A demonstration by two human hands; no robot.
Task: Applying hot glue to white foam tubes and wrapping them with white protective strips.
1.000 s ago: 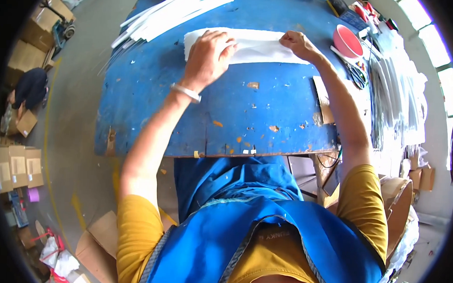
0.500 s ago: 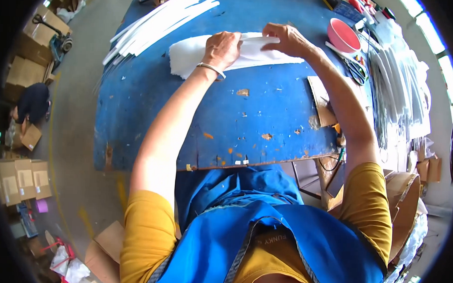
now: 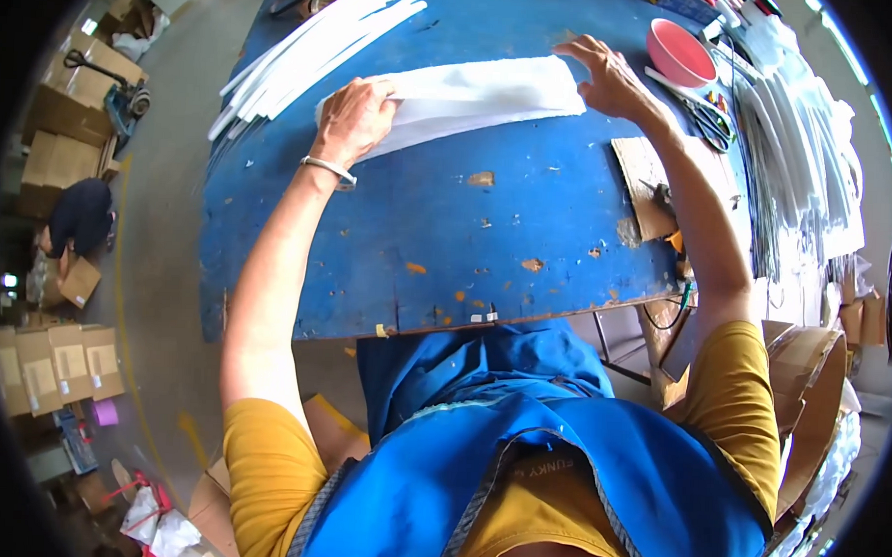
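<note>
A long white folded sheet (image 3: pixel 472 95) lies flat across the far part of a worn blue table (image 3: pixel 447 239). My left hand (image 3: pixel 353 118), with a silver bracelet at the wrist, presses down on the sheet's left end with fingers curled over its edge. My right hand (image 3: pixel 602 76) rests on the sheet's right end, fingers spread flat on it.
A stack of long white strips (image 3: pixel 307 43) lies at the table's far left. A red bowl (image 3: pixel 678 51), scissors (image 3: pixel 702 111), cardboard scraps (image 3: pixel 646 187) and white sheets (image 3: pixel 814 154) sit to the right. Cardboard boxes (image 3: pixel 55 363) and a crouching person (image 3: pixel 80 222) are on the floor left.
Both hands have slid apart along the white sheet, the left one to its left end and the right one to its right end. The sheet now lies stretched out and flatter.
</note>
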